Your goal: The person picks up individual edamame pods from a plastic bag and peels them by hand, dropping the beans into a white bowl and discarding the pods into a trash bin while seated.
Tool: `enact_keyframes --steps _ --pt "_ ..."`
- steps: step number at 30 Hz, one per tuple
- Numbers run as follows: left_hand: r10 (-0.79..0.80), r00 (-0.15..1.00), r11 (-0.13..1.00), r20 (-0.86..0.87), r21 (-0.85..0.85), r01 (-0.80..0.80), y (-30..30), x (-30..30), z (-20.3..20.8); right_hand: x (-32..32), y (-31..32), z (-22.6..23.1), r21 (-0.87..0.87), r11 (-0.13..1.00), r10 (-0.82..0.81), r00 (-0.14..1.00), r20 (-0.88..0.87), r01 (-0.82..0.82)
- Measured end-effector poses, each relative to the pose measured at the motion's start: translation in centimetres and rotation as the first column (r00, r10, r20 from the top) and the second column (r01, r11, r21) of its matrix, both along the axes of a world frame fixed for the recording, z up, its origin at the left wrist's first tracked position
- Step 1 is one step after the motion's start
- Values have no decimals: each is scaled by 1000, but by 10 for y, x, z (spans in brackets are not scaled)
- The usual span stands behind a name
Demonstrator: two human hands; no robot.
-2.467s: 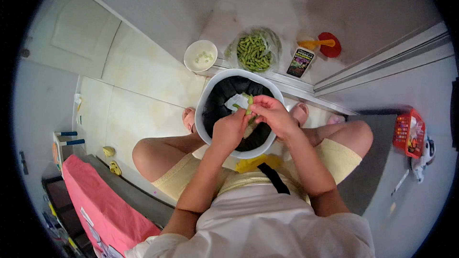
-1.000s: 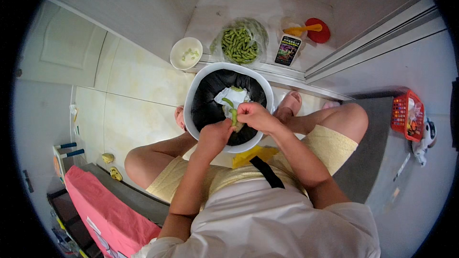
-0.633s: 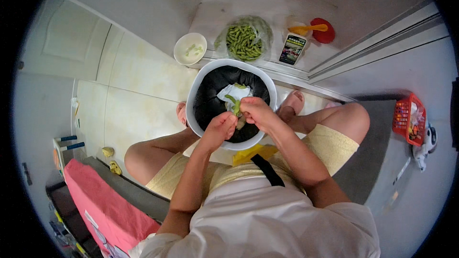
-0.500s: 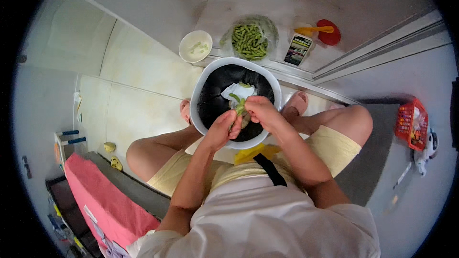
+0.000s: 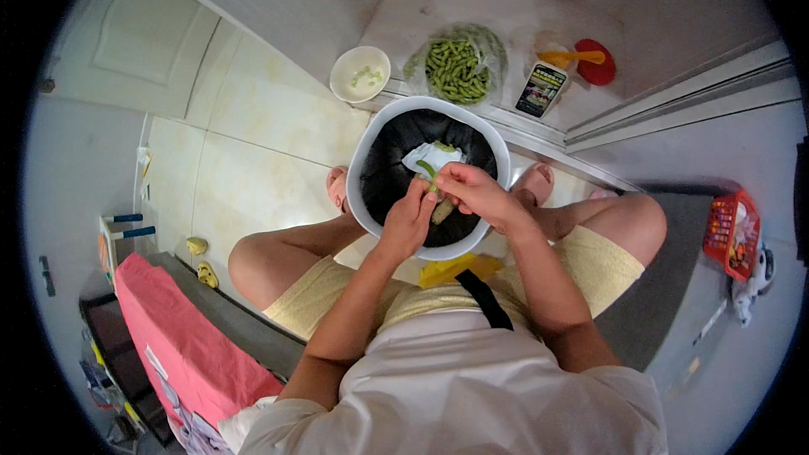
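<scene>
Over a white bin lined with a black bag, both my hands are closed around a green bean pod. My left hand pinches its lower part, while my right hand grips it from the other side with fingertips together. The pod's curved tip sticks up between them. Inside the bin lie a crumpled white tissue and some discarded pods. Beyond the rim, a white bowl holds several pale green beans, and a clear plastic bag is full of green pods.
Right of the pods stand a bottle with a dark label, an orange-handled tool and a red round thing. A red basket sits far right. Yellow plastic lies by the bin; pink cloth is at left.
The view has shifted, so the bin and bowl appear slightly farther right. My hands have drawn closer together on the pod, and less of it shows.
</scene>
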State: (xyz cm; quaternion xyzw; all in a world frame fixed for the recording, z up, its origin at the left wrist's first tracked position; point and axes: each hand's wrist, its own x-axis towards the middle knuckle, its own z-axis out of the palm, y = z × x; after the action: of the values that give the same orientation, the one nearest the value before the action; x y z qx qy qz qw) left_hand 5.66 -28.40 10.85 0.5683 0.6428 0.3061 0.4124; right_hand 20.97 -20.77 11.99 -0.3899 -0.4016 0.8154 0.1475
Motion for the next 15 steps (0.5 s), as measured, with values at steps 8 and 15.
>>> enact_keyframes --steps 8,15 --pt "418 533 900 736 -416 -130 1 2 -2 -6 -5 -14 157 987 -17 999 -47 24" --pt "298 763 947 573 -278 -161 4 9 -1 -6 -8 -8 354 932 -101 994 33 83"
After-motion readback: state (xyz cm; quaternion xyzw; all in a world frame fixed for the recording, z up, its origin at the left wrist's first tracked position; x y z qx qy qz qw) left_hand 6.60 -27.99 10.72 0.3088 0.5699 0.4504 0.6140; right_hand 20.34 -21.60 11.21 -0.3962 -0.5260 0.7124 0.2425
